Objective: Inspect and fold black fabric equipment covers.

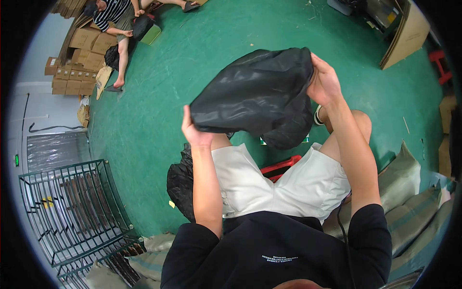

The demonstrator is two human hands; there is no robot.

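1. From where I stand, one smooth, faintly scuffed green floor (154,106) spreads out.
2. One box-shaped rack (72,212) of dark metal bars stands by the floor's near left edge.
3. At least three plump, woven sacks (411,216) slump along its near right edge.
4. One black cloth piece (257,91), baggy, smooth and slightly glossy, is held up over the floor, in front of the white shorts (243,183).
5. One wrinkled black heap (180,188) lies left of them.
6. Two bare hands: the left hand (196,134) grips the cloth's left end, the right hand (326,82) its right; most fingers are hidden.
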